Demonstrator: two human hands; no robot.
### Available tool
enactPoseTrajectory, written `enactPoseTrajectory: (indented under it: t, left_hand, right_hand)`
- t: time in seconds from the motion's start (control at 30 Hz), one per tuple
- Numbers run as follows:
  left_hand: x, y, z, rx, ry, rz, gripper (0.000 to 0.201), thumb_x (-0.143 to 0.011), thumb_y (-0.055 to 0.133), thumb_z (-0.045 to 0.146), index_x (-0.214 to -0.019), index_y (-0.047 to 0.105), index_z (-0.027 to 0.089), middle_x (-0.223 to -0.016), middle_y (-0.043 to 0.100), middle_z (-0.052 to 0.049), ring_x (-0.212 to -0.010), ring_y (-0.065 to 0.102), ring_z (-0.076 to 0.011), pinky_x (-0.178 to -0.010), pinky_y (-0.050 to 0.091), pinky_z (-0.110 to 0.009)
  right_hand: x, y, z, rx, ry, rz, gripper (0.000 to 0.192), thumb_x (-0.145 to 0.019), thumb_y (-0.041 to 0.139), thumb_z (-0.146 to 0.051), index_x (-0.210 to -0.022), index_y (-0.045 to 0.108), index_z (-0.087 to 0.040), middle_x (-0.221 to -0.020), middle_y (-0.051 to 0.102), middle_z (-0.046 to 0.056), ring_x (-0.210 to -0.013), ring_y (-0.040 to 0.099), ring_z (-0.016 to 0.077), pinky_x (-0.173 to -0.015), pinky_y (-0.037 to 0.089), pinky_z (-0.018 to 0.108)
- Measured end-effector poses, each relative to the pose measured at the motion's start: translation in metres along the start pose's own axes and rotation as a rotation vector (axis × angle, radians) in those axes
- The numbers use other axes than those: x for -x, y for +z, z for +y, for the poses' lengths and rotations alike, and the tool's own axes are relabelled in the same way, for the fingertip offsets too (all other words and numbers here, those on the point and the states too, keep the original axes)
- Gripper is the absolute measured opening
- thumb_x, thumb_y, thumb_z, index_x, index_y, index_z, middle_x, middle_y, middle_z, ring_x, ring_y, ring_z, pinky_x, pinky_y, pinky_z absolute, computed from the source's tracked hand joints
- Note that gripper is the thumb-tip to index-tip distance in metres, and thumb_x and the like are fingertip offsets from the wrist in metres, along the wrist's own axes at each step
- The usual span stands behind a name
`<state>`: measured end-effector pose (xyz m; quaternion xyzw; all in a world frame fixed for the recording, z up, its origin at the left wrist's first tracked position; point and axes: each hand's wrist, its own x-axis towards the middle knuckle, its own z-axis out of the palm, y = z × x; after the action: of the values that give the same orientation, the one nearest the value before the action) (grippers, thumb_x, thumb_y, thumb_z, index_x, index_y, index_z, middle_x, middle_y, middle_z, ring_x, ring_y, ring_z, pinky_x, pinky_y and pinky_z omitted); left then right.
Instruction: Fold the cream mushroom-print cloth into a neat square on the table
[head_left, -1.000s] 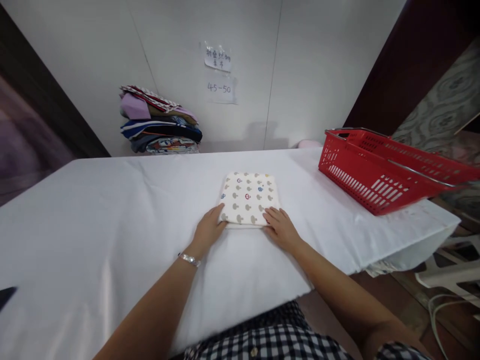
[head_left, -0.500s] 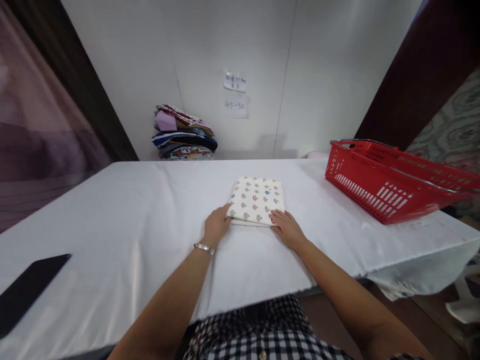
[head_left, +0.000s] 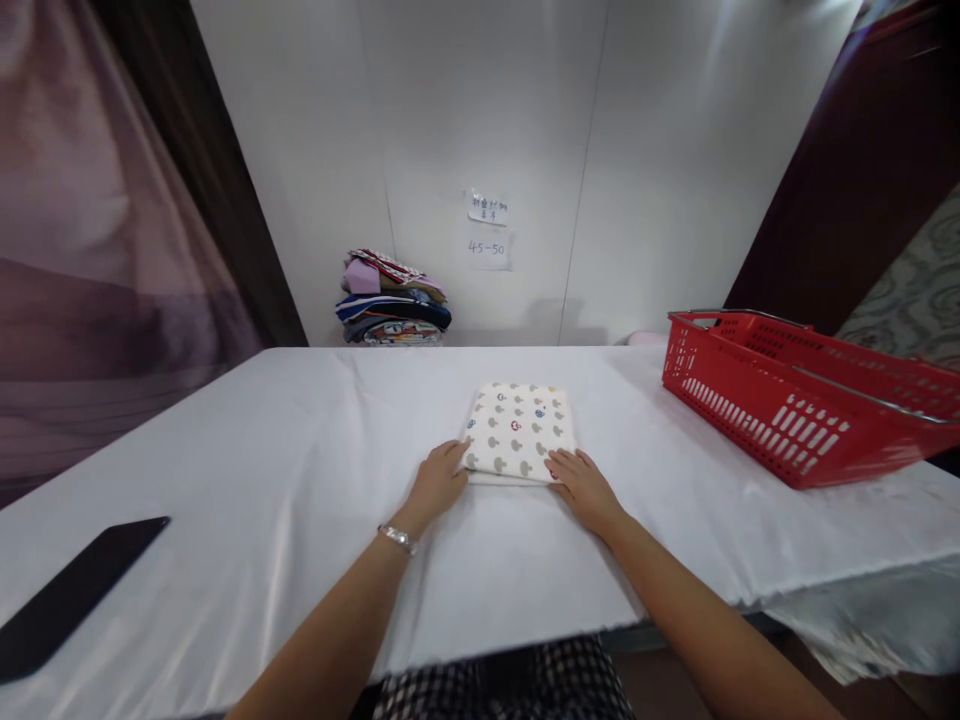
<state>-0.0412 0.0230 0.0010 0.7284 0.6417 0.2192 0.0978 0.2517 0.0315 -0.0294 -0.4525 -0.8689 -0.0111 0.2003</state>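
Note:
A folded cream cloth (head_left: 519, 433) printed with small grey, red and blue shapes lies flat in the middle of a white-covered table (head_left: 285, 470). My left hand (head_left: 437, 485), with a silver bracelet on its wrist, grips the cloth's near left corner. My right hand (head_left: 583, 486) has its fingers on the near right corner. Both arms reach forward from the table's near edge.
A red plastic basket (head_left: 795, 400) with metal handles stands at the right of the table. A stack of folded clothes (head_left: 391, 310) sits against the far wall under two paper notes (head_left: 487, 228). A black flat object (head_left: 71, 593) lies near the left front edge.
My view has tilted up and pulled back, so the cloth and my hands look smaller and farther off. The hands stay at the cloth's near corners. The black object has come into sight.

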Motion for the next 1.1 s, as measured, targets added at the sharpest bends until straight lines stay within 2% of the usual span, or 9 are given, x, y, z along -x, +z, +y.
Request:
enactPoseTrajectory:
  t: [0.13,0.23,0.3,0.47,0.6,0.7,0.83,0.97,1.1]
  left_hand:
    - [-0.023,-0.010,0.011,0.176,0.012,-0.040,0.047,-0.085,0.046,0.025,-0.132,0.049,0.024,-0.149,0.033,-0.003,-0.133,0.037,-0.0211,-0.103,0.039,-0.032]
    - [-0.052,-0.007,0.032,0.039,0.107,0.002,0.052,-0.091,0.037,0.046,-0.136,0.043,0.022,-0.151,0.027,-0.006,-0.141,0.018,-0.0251,-0.113,0.018,-0.047]
    - [-0.067,0.003,0.040,-0.089,0.144,-0.045,0.059,-0.090,0.035,0.053,-0.138,0.039,0.020,-0.152,0.024,-0.010,-0.142,0.014,-0.0259,-0.113,0.011,-0.050]
    - [-0.077,0.029,0.031,-0.202,0.061,-0.211,0.067,-0.088,0.031,0.059,-0.142,0.031,0.020,-0.154,0.016,-0.011,-0.142,0.012,-0.0269,-0.111,0.016,-0.052]
    - [-0.084,0.025,0.029,-0.199,0.022,-0.272,0.067,-0.086,0.032,0.060,-0.141,0.033,0.021,-0.154,0.017,-0.012,-0.142,0.013,-0.0284,-0.110,0.017,-0.054]
    - [-0.104,0.016,0.043,-0.187,0.007,-0.229,0.069,-0.086,0.030,0.063,-0.140,0.036,0.020,-0.152,0.023,-0.014,-0.141,0.016,-0.0295,-0.109,0.017,-0.055]
    - [-0.142,0.017,0.060,-0.219,0.151,-0.055,0.068,-0.088,0.029,0.060,-0.141,0.033,0.017,-0.153,0.019,-0.012,-0.142,0.010,-0.0268,-0.113,0.009,-0.050]
    - [-0.165,0.038,0.049,-0.236,0.088,-0.077,0.066,-0.089,0.031,0.055,-0.141,0.034,0.014,-0.152,0.024,-0.013,-0.141,0.015,-0.0293,-0.111,0.014,-0.051]
    - [-0.169,0.054,0.034,-0.250,0.047,-0.089,0.067,-0.089,0.030,0.056,-0.141,0.033,0.014,-0.153,0.022,-0.013,-0.140,0.016,-0.0303,-0.110,0.018,-0.050]
  right_hand:
    - [0.000,0.004,-0.001,0.012,-0.027,0.036,0.038,-0.090,0.049,-0.023,-0.128,0.053,-0.018,-0.137,0.050,0.012,-0.128,0.043,0.0239,-0.108,0.030,0.050]
    - [0.000,0.004,-0.003,0.024,-0.038,0.069,0.038,-0.090,0.049,-0.023,-0.127,0.053,-0.018,-0.135,0.051,0.012,-0.127,0.044,0.0246,-0.107,0.031,0.051]
    - [0.000,0.003,-0.005,0.033,-0.040,0.074,0.036,-0.090,0.048,-0.021,-0.126,0.054,-0.018,-0.134,0.052,0.012,-0.126,0.045,0.0249,-0.106,0.032,0.052]
    - [0.001,-0.003,-0.009,0.018,-0.034,0.066,0.036,-0.089,0.047,-0.018,-0.125,0.054,-0.020,-0.133,0.053,0.011,-0.126,0.046,0.0237,-0.106,0.033,0.050]
    - [-0.001,-0.005,-0.012,0.005,-0.026,0.070,0.038,-0.087,0.048,-0.016,-0.124,0.054,-0.018,-0.133,0.053,0.011,-0.126,0.045,0.0237,-0.107,0.032,0.050]
    - [-0.002,-0.006,-0.014,-0.010,-0.025,0.079,0.038,-0.086,0.047,-0.016,-0.124,0.053,-0.018,-0.132,0.054,0.011,-0.126,0.045,0.0234,-0.107,0.031,0.050]
    - [-0.002,-0.007,-0.015,-0.025,-0.025,0.071,0.038,-0.087,0.046,-0.018,-0.124,0.053,-0.018,-0.133,0.053,0.011,-0.127,0.044,0.0239,-0.107,0.031,0.050]
    - [-0.001,-0.010,-0.016,-0.034,-0.007,0.053,0.038,-0.088,0.046,-0.019,-0.125,0.053,-0.017,-0.134,0.052,0.011,-0.128,0.043,0.0241,-0.109,0.030,0.049]
    - [-0.002,-0.011,-0.019,-0.043,0.014,0.038,0.038,-0.088,0.045,-0.018,-0.125,0.052,-0.019,-0.135,0.052,0.010,-0.128,0.043,0.0227,-0.109,0.030,0.046]
